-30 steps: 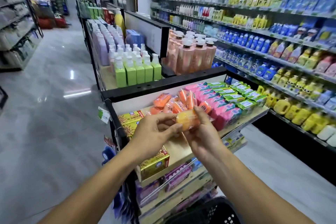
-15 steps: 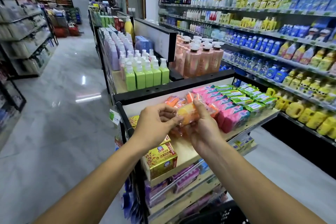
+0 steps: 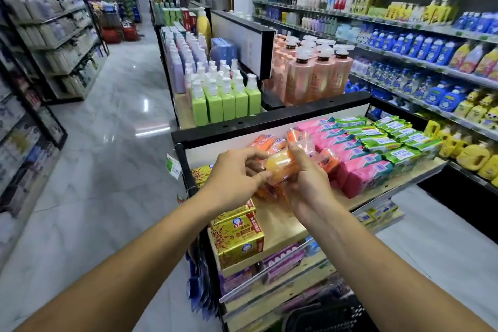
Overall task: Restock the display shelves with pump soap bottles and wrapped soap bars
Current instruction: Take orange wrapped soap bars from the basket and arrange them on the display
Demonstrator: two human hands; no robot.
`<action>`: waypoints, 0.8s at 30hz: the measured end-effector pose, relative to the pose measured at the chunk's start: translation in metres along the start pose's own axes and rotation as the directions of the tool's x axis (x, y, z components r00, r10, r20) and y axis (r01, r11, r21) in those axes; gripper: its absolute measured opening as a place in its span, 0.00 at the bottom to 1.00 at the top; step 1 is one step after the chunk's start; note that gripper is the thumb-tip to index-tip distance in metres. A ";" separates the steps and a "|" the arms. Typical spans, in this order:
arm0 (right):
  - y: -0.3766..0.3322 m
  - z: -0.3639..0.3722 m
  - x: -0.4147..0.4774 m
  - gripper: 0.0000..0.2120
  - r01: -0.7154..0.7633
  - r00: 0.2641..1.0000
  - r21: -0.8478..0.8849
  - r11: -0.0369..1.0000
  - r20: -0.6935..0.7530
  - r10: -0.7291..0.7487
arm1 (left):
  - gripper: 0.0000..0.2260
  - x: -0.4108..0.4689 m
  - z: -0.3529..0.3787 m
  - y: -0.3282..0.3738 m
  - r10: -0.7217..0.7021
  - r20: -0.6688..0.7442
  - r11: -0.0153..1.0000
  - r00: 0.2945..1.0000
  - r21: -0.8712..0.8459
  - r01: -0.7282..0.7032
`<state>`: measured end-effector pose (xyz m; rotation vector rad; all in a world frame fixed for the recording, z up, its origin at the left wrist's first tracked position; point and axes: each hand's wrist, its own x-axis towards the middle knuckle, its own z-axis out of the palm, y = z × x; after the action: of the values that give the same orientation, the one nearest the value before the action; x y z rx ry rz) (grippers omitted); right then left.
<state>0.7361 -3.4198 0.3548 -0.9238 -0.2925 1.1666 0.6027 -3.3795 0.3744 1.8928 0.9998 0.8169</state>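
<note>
Soap bar (image 3: 283,166) in both hands over shelf (image 3: 283,226), not yet placed
Pinched at left end by left hand (image 3: 234,178), wrapped from the right by curled right hand (image 3: 307,186); same two-hand hold as a second ago, only nudged toward orange row (image 3: 266,143); near pink bars (image 3: 358,167); probably squaring up before slotting in; placing step pending.

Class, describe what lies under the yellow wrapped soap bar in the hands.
Beneath the yellow wrapped soap bar, orange wrapped soap bars on the wooden shelf show; the left hand and right hand cover the rest.
</note>
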 end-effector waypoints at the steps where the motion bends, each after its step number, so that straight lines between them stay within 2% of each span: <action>1: 0.000 0.000 0.002 0.24 -0.010 1.000 0.009 1.000 0.008 0.010 | 0.14 0.001 0.000 0.001 -0.010 -0.009 1.000 1.000 -0.004 0.010; 14: -0.003 -0.013 0.000 0.24 -0.024 0.995 0.037 0.999 0.101 0.020 | 0.11 -0.003 0.013 0.010 -0.008 -0.057 0.996 0.998 0.085 0.013; 16: -0.006 -0.016 0.001 0.26 -0.020 0.989 0.038 0.999 0.144 0.015 | 0.15 -0.006 0.010 0.010 -0.015 -0.004 0.997 1.000 0.074 0.015; 18: -0.007 -0.019 0.003 0.27 -0.017 0.986 0.041 0.999 0.167 0.010 | 0.26 -0.010 0.008 0.011 0.004 0.080 0.998 0.997 0.060 -0.009; 20: -0.007 -0.022 0.003 0.25 -0.001 0.987 0.030 1.000 0.161 -0.004 | 0.32 -0.013 0.011 0.013 0.039 0.123 0.988 0.992 0.141 -0.057; 22: -0.006 -0.026 0.001 0.25 -0.011 0.982 0.027 1.000 0.190 0.006 | 0.31 -0.014 0.018 0.016 0.061 0.085 0.962 0.994 0.262 -0.081; 24: -0.012 -0.033 0.003 0.25 -0.006 0.975 -0.028 1.000 0.222 0.012 | 0.27 -0.015 0.025 0.017 0.065 0.036 0.949 0.997 0.308 -0.073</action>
<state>0.7659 -3.4331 0.3427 -0.8190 -0.4868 1.2792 0.6220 -3.4079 0.3758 2.2093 1.1024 0.7047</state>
